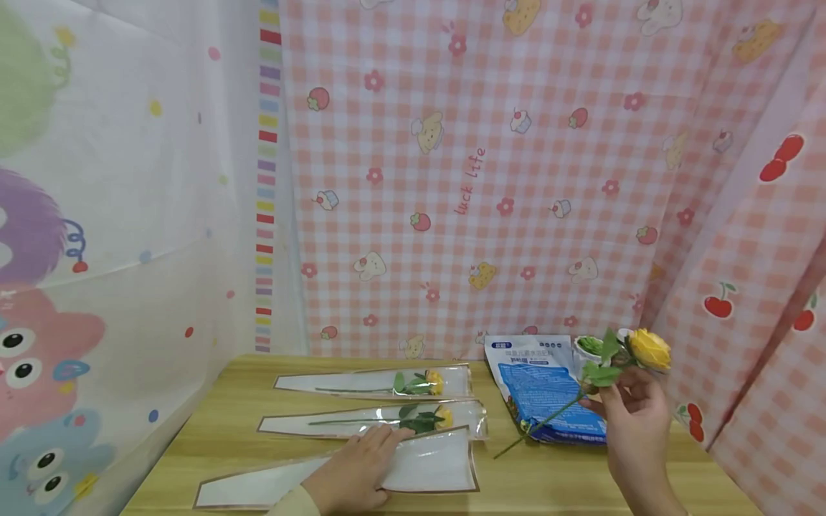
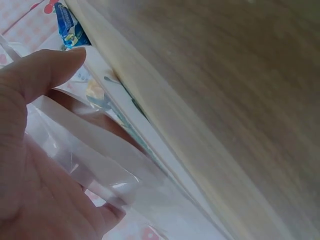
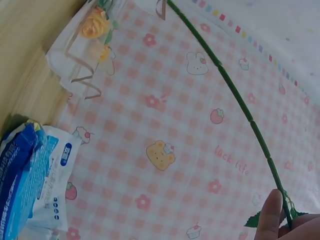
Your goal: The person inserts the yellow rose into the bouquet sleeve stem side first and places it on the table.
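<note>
My right hand (image 1: 635, 423) pinches the green stem (image 3: 235, 95) of a single yellow artificial rose (image 1: 649, 349) just below its leaves. The bloom points up and right, the bare stem end down and left. My left hand (image 1: 361, 462) lies over the nearest clear flower sleeve (image 1: 432, 462), which has a white back and brown border. In the left wrist view, its thumb (image 2: 50, 70) and fingers bracket the sleeve, whose film bulges between them; some fingers are hidden behind it. Two more sleeves, the middle (image 1: 284, 424) and far (image 1: 303, 382), each hold a yellow rose.
A blue and white printed bag (image 1: 548, 394) lies at the back right, partly behind the rose stem. Beside it stands a small white pot with a green plant (image 1: 589, 346). The wooden table (image 1: 535, 484) meets pink checked cloth behind and at the right.
</note>
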The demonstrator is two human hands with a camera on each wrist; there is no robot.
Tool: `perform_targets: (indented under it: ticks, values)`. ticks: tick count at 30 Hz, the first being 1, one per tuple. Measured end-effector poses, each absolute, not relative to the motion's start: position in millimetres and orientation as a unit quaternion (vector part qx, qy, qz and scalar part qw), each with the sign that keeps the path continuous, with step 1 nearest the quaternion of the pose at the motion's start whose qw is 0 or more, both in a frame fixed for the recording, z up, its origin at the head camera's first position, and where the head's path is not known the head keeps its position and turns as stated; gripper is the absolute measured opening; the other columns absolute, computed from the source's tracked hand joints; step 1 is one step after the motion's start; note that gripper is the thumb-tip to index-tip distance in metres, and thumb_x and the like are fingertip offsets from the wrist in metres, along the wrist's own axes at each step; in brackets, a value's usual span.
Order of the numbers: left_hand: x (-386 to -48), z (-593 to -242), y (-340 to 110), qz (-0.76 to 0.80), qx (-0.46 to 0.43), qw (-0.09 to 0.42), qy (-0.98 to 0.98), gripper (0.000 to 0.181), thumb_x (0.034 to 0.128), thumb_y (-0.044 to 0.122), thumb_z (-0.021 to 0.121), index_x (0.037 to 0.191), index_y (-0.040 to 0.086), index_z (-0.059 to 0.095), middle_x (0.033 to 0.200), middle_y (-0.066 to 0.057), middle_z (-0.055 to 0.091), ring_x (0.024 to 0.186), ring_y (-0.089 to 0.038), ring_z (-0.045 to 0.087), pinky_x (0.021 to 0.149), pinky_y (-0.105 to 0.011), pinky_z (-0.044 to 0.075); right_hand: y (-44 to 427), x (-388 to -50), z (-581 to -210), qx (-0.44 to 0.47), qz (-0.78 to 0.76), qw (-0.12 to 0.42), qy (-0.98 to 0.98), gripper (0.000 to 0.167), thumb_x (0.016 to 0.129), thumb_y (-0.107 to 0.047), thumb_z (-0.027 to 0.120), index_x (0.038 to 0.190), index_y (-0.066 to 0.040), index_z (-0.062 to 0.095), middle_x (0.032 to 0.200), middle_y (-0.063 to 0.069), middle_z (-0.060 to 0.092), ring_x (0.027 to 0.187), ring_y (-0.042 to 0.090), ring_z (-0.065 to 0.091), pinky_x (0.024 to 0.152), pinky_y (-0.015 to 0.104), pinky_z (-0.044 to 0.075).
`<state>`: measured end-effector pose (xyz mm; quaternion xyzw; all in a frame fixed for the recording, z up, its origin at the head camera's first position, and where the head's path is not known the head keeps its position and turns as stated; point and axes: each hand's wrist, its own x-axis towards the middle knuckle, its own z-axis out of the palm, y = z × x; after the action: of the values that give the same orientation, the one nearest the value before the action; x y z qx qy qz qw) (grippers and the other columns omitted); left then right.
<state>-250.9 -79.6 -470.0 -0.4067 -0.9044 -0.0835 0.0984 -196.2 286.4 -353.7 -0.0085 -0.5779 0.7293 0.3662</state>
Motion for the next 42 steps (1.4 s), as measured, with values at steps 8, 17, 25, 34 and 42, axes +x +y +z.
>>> perform_targets:
  ticks: [8,17,25,34,42]
  values:
    - [-249.8,-468.4,-78.9,-0.084,-0.407,0.103,-0.904,0.088,0.0788,0.03,0.082,0.152,0.017,0.035,0.136,-0.001,0.05,0.129,-0.019,0.047,0.097,-0.05,0.051,280.9,-197.9,-361.0,-0.022,0.775,0.324,-0.541,0.034,0.099,0.0,0.06,0.128,-0.01,0.047,0.106,0.006,0.057,0.082,0.014,0.068,0.066,0.029,0.06]
    - [-247.0,-465.9,-78.5,-0.103,-0.403,0.097,-0.904,0.09,0.0783,0.026,0.082,0.153,0.02,0.033,0.136,-0.001,0.05,0.128,-0.019,0.047,0.098,-0.053,0.05,268.7,-202.4,-379.3,-0.03,0.774,0.292,-0.562,0.026,0.101,-0.002,0.057,0.123,-0.006,0.046,0.108,0.005,0.058,0.082,0.013,0.068,0.071,0.029,0.06]
    - [-246.6,-456.6,-75.8,-0.107,-0.411,0.122,-0.897,0.09,0.0794,0.027,0.082,0.153,0.019,0.032,0.129,-0.001,0.05,0.119,-0.016,0.05,0.089,-0.046,0.053,257.6,-201.0,-391.6,-0.054,0.757,0.266,-0.595,0.028,0.103,-0.005,0.056,0.13,-0.002,0.05,0.109,-0.001,0.064,0.087,0.011,0.072,0.079,0.032,0.059]
    - [-247.1,-455.4,-78.9,-0.101,-0.402,0.121,-0.902,0.09,0.0802,0.027,0.082,0.154,0.018,0.03,0.128,-0.001,0.05,0.117,-0.015,0.051,0.087,-0.045,0.054,250.0,-204.2,-396.8,-0.074,0.76,0.229,-0.604,0.029,0.103,0.003,0.046,0.132,0.002,0.052,0.112,-0.008,0.064,0.088,0.011,0.072,0.083,0.032,0.058]
    - [-245.8,-450.4,-78.5,-0.092,-0.393,0.141,-0.904,0.089,0.079,0.028,0.082,0.153,0.017,0.032,0.123,0.001,0.049,0.111,-0.012,0.05,0.084,-0.041,0.054,246.2,-201.5,-403.9,-0.086,0.788,0.209,-0.573,0.023,0.104,0.001,0.048,0.116,-0.01,0.065,0.111,-0.009,0.064,0.081,0.013,0.074,0.082,0.031,0.058]
